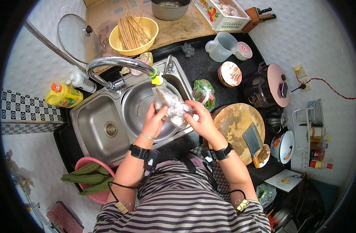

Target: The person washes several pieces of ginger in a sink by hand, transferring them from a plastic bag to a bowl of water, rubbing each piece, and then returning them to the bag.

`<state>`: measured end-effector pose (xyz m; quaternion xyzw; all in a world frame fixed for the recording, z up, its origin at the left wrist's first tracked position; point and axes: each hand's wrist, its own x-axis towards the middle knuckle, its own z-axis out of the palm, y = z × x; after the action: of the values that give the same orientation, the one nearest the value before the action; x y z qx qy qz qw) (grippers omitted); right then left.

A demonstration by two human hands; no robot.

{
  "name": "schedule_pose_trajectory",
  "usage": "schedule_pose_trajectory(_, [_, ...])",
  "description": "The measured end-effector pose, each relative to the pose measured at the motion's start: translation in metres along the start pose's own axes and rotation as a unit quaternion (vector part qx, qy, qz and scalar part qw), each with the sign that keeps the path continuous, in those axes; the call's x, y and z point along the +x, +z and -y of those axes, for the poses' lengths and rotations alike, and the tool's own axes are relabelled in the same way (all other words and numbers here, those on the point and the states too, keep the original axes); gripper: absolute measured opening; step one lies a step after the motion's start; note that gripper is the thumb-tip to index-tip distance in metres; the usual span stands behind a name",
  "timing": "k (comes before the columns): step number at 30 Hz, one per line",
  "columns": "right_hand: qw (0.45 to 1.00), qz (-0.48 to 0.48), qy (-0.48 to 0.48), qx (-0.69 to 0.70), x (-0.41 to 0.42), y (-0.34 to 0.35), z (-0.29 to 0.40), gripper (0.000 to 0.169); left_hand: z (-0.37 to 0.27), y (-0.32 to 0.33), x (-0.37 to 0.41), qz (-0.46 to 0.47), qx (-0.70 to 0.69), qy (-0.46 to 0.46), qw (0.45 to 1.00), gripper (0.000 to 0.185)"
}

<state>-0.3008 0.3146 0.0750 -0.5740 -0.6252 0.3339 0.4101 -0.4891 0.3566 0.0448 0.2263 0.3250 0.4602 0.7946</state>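
Observation:
Between my two hands is a knotted clear plastic bag (173, 106); its brownish contents are hard to make out. My left hand (155, 118) grips the bag's left side with the thumb on top. At the gathered knot, the thumb and fingers of my right hand (200, 118) pinch the plastic. Below the bag, a round stainless steel basin (134, 102) rests in the right part of the double sink (100, 113). The chrome faucet (122, 60) arches over the basin, its yellow and white nozzle (159, 81) just above the bag.
Right of the sink lies a bag of green and red peppers (204, 91). A cleaver (252, 138) lies on the round wooden chopping board (224, 122), beside a small dish of brown food (264, 155). A pink basket (100, 196) holds ridged green gourds (87, 178). A pressure cooker (266, 86) stands far right.

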Motion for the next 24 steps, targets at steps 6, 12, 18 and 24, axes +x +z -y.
schedule_pose_trajectory(6, [0.998,-0.006,0.047,-0.052,0.009,0.002,0.004,0.023,0.005,-0.011,-0.001,0.006,0.027,0.013,1.000,0.045])
schedule_pose_trajectory(12, [0.986,0.047,0.156,0.022,0.010,0.007,0.000,0.015,0.018,-0.027,-0.002,-0.023,-0.003,-0.011,1.000,0.041])
schedule_pose_trajectory(18, [0.985,0.083,0.150,-0.024,0.006,0.023,-0.015,0.015,0.044,-0.050,-0.008,-0.056,-0.013,-0.036,0.998,0.041])
schedule_pose_trajectory(24, [0.939,0.113,0.223,0.237,0.004,0.021,-0.025,0.013,0.064,-0.070,-0.011,-0.105,0.076,-0.070,0.989,0.050])
